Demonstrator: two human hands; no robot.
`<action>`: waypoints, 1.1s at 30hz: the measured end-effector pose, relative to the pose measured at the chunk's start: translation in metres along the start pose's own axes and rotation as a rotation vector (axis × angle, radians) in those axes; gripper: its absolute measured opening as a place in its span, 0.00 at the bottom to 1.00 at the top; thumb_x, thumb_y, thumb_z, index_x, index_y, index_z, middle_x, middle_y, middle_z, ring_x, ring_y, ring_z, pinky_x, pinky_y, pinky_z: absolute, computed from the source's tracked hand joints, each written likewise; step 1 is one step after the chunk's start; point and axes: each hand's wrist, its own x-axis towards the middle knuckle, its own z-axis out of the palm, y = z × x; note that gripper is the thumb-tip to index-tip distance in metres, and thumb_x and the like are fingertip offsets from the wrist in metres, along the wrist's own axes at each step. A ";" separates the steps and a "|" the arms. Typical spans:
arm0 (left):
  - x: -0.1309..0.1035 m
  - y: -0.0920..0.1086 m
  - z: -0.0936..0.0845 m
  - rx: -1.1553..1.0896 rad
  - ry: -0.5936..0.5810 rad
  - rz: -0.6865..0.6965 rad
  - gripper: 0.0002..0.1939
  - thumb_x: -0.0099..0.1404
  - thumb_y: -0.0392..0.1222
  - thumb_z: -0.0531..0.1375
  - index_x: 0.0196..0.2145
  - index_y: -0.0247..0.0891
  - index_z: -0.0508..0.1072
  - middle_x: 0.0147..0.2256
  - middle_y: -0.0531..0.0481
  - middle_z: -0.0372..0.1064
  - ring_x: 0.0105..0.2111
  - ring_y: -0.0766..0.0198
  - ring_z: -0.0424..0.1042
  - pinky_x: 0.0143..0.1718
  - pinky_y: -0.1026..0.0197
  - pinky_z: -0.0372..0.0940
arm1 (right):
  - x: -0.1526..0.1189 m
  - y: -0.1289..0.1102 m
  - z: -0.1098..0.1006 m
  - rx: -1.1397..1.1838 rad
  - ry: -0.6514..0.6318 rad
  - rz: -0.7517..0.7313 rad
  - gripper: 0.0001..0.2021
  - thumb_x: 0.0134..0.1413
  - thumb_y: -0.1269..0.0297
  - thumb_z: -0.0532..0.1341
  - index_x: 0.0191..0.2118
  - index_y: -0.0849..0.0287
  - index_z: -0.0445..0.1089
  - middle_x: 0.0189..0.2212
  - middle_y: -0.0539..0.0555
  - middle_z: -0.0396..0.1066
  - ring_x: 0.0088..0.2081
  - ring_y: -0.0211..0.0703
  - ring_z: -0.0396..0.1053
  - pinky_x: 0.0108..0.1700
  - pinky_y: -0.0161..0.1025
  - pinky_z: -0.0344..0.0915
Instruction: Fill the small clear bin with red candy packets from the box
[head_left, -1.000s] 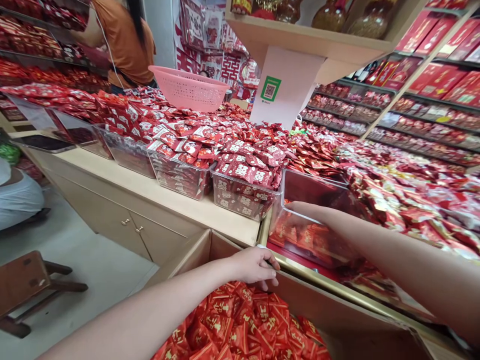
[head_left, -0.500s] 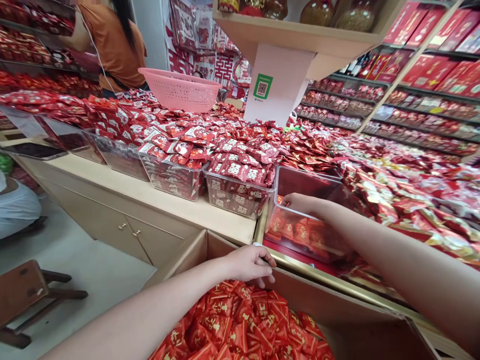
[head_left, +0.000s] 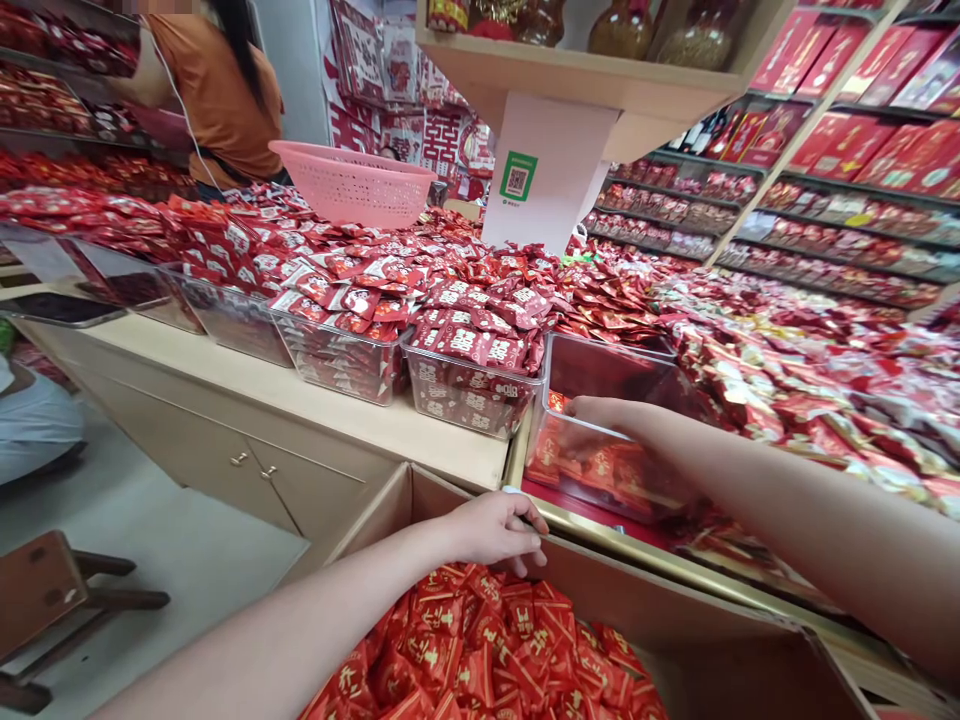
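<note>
At the far edge of the carton, seen in the head view, the left hand hangs with fingers loosely curled; whether they hold anything, I cannot tell. Red packets heap just below, with open depth between them and the right wall. Beyond the brass trim, the right hand reaches into the clear bin, near its orange-red packets, fingers blurred behind plastic, their grip unclear. Room opens above that layer; 1 heaped tub stands just left.
</note>
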 end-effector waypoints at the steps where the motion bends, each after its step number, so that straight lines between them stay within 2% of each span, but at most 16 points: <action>1: 0.000 0.000 0.000 0.001 0.000 -0.001 0.09 0.52 0.39 0.58 0.32 0.36 0.62 0.27 0.49 0.72 0.17 0.70 0.67 0.25 0.64 0.59 | -0.001 -0.001 0.000 0.016 -0.034 -0.003 0.09 0.36 0.75 0.62 0.21 0.60 0.60 0.16 0.51 0.69 0.21 0.40 0.69 0.22 0.33 0.66; 8: -0.001 0.003 0.000 0.013 -0.002 -0.011 0.07 0.53 0.36 0.56 0.32 0.36 0.62 0.27 0.49 0.72 0.17 0.71 0.66 0.24 0.64 0.59 | 0.002 0.007 0.000 0.110 -0.173 -0.064 0.15 0.36 0.71 0.62 0.34 0.59 0.58 0.18 0.48 0.69 0.22 0.40 0.70 0.24 0.35 0.68; 11: -0.002 0.005 0.000 0.015 -0.005 -0.017 0.07 0.54 0.35 0.56 0.32 0.36 0.62 0.26 0.50 0.71 0.17 0.71 0.66 0.24 0.65 0.59 | 0.008 0.012 0.000 0.111 -0.220 -0.104 0.13 0.35 0.69 0.64 0.30 0.59 0.60 0.18 0.50 0.70 0.24 0.41 0.70 0.27 0.37 0.69; 14: -0.001 0.005 0.001 0.018 -0.005 -0.018 0.06 0.55 0.34 0.55 0.33 0.36 0.62 0.26 0.50 0.71 0.17 0.71 0.66 0.24 0.65 0.59 | 0.009 0.012 -0.001 0.134 -0.207 -0.145 0.11 0.35 0.66 0.65 0.27 0.59 0.61 0.19 0.51 0.70 0.24 0.41 0.70 0.28 0.38 0.69; 18: 0.000 0.002 0.000 0.014 -0.013 -0.009 0.07 0.54 0.35 0.55 0.33 0.36 0.62 0.26 0.50 0.71 0.17 0.71 0.66 0.25 0.64 0.60 | -0.002 0.007 -0.008 0.213 -0.292 -0.177 0.14 0.32 0.60 0.67 0.25 0.59 0.64 0.21 0.50 0.69 0.24 0.39 0.68 0.27 0.36 0.69; 21: 0.000 0.001 -0.001 0.011 -0.025 0.000 0.08 0.54 0.38 0.57 0.33 0.36 0.62 0.27 0.49 0.71 0.17 0.71 0.66 0.25 0.64 0.60 | -0.013 0.002 -0.013 0.319 -0.368 -0.224 0.14 0.33 0.56 0.67 0.24 0.61 0.66 0.19 0.48 0.63 0.22 0.35 0.65 0.27 0.34 0.68; 23: -0.001 0.001 -0.002 0.014 -0.030 0.003 0.10 0.54 0.39 0.58 0.33 0.36 0.62 0.27 0.48 0.72 0.18 0.69 0.67 0.25 0.63 0.60 | -0.017 0.001 -0.013 0.380 -0.360 -0.226 0.14 0.35 0.55 0.66 0.22 0.61 0.66 0.17 0.46 0.60 0.20 0.33 0.62 0.28 0.34 0.68; 25: -0.001 0.001 -0.002 0.019 -0.030 0.005 0.10 0.53 0.40 0.58 0.34 0.36 0.63 0.28 0.47 0.72 0.18 0.68 0.68 0.25 0.63 0.60 | -0.019 0.000 -0.012 0.393 -0.335 -0.205 0.13 0.36 0.56 0.66 0.21 0.60 0.66 0.17 0.47 0.60 0.21 0.34 0.62 0.29 0.34 0.69; 29: -0.001 0.002 -0.002 0.026 -0.032 0.006 0.09 0.54 0.39 0.57 0.34 0.36 0.63 0.28 0.47 0.72 0.19 0.68 0.69 0.25 0.63 0.60 | -0.019 0.000 -0.009 0.377 -0.402 -0.205 0.11 0.36 0.58 0.66 0.23 0.60 0.66 0.25 0.51 0.67 0.29 0.39 0.67 0.31 0.35 0.69; 31: -0.001 0.002 -0.002 0.029 -0.033 0.004 0.08 0.54 0.38 0.57 0.34 0.36 0.62 0.28 0.47 0.72 0.18 0.68 0.69 0.25 0.64 0.60 | -0.017 0.001 -0.008 0.359 -0.463 -0.230 0.11 0.37 0.58 0.65 0.25 0.60 0.67 0.30 0.52 0.69 0.33 0.40 0.68 0.33 0.35 0.69; 33: -0.001 0.003 -0.002 0.032 -0.032 0.003 0.08 0.54 0.37 0.56 0.34 0.36 0.62 0.28 0.47 0.73 0.18 0.68 0.69 0.25 0.64 0.60 | -0.016 0.001 -0.008 0.325 -0.467 -0.237 0.12 0.37 0.58 0.65 0.27 0.60 0.67 0.33 0.53 0.69 0.35 0.40 0.68 0.34 0.35 0.69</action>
